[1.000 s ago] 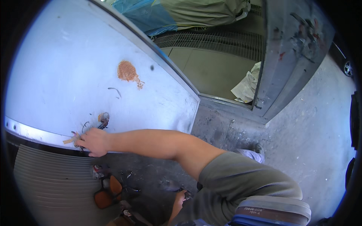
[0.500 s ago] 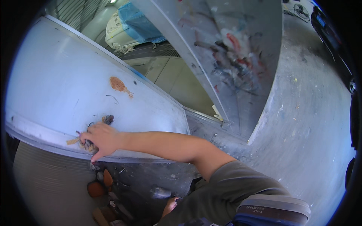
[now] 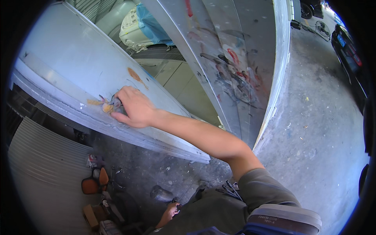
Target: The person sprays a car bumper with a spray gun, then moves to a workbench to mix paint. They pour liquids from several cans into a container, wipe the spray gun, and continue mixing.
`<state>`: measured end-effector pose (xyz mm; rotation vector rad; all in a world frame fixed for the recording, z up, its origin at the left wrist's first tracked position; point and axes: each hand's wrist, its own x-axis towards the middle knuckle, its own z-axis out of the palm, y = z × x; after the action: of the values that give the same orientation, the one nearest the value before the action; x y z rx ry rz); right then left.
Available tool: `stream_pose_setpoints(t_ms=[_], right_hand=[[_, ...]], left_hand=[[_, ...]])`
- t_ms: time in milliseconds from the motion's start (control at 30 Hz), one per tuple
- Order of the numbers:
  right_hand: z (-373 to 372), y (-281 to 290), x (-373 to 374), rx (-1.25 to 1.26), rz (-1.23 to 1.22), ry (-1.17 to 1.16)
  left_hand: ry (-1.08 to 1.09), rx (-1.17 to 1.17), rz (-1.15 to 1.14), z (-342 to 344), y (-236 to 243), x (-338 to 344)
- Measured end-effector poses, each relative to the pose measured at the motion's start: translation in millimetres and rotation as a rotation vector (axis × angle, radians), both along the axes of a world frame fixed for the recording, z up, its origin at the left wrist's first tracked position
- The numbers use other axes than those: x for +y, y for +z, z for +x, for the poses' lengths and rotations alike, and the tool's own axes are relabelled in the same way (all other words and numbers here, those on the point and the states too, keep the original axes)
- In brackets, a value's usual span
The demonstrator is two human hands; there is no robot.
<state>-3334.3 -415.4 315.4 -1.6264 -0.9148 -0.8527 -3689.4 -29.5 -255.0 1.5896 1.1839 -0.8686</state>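
Observation:
My right hand reaches across to a pale door on the left. Its fingers curl around a grey door handle, wrapped with scraps of tan tape or cloth, near the door's edge. Part of the handle is hidden under the palm. Low in view, my left hand is closed around the dark grip of what looks like a spray gun with a grey metal cup. Much of that tool is in shadow.
A second door panel, smeared with paint, stands to the right. Between the doors, a car partly under blue sheeting shows inside. Boxes and orange-brown pieces lie lower left. A black car and a fan are far right.
My right hand has shifted from spread fingers over the handle to a curled grip. The view has moved; the door sits at a different angle, with more of its edge showing.

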Motion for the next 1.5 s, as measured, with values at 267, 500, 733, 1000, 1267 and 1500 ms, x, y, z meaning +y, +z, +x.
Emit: stream_pose_setpoints(t_ms=[267, 500, 733, 1000, 1267, 1500], right_hand=[[-70.4, 46.4, 60.5, -0.744, -0.297, -0.282], [-29.6, 54.5, 135.4, -0.447, -1.722, -1.035], [-19.7, 48.1, 123.8, -0.196, -1.769, -1.199], [38.1, 52.4, -54.6, 0.347, -1.322, -1.619], [123.5, -26.5, -90.2, -0.033, -1.16, -1.718], [181.1, -357.1, 433.4, 0.875, -0.76, 0.462]], left_hand=[[-0.037, 0.011, -0.114, 31.4, -0.1, 32.2], [-0.093, -0.179, -0.137, 113.8, 9.5, 75.6], [-0.359, -0.166, -0.126, 145.5, -20.9, 154.3], [-1.116, -0.426, 0.356, 172.8, -6.8, 211.4], [-0.33, -0.531, 0.117, 259.5, 90.8, 269.3], [0.147, -0.627, -0.223, 415.4, 193.1, 348.9]])
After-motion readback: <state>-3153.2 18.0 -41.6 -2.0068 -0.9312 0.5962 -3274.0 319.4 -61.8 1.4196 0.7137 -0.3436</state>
